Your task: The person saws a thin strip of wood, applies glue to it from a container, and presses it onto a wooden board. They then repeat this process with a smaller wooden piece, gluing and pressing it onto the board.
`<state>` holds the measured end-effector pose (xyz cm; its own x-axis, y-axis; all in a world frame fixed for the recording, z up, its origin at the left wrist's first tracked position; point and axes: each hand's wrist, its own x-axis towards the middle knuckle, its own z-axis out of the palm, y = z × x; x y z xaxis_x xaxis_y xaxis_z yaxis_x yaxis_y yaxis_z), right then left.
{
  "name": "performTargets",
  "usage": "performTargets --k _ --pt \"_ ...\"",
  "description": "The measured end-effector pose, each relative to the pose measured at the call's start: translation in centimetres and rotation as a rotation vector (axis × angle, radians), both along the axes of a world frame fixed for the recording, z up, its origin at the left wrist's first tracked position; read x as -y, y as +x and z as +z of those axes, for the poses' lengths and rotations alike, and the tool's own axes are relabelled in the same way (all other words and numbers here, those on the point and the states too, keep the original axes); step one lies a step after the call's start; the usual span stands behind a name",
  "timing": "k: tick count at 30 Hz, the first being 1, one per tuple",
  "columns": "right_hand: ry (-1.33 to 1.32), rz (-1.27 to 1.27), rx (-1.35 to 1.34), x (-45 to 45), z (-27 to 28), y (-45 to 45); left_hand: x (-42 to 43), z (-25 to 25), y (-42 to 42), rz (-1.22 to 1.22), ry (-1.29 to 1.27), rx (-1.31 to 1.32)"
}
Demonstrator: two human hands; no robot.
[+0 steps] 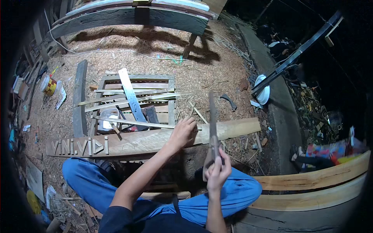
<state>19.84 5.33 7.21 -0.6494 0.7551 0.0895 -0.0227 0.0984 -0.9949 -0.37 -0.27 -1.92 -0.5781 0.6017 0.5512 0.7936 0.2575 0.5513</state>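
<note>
My right hand is closed round the handle of a handsaw, its narrow blade pointing away from me across the board. On the long wooden board lying in front of my knees, my left hand is closed and pressed down. A thin wooden strip runs from the left into its fingers, and a short end shows on their right, near the blade. Wooden letters reading "VINI.VIDI" stand out at the board's left end. Whether the saw teeth touch the strip is unclear.
Behind the board, a slatted wooden frame carries several strips, a metallic-looking flat bar and a plastic tub. A yellow-red can stands left. Planks lie right; a bench stands beyond. Wood shavings cover the ground.
</note>
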Motion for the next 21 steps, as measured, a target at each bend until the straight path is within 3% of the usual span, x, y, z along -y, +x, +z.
performTargets --k 3,11,14,17,21 --pt "0.062 0.092 0.063 -1.8 -3.4 -2.7 0.2 0.7 0.2 -0.027 0.023 0.01" --pt "0.182 0.086 0.117 -2.5 -5.8 -4.5 0.2 0.4 0.1 -0.007 -0.039 0.021" --pt "0.393 0.064 0.063 -1.4 -5.1 -4.8 0.5 1.4 0.6 0.02 -0.082 0.01" --pt "0.381 0.086 0.147 -1.2 -5.2 -2.9 0.0 1.0 0.6 0.046 -0.103 0.037" --pt "-0.021 0.106 0.13 0.7 -1.7 1.9 0.4 0.6 0.8 0.021 -0.036 0.019"
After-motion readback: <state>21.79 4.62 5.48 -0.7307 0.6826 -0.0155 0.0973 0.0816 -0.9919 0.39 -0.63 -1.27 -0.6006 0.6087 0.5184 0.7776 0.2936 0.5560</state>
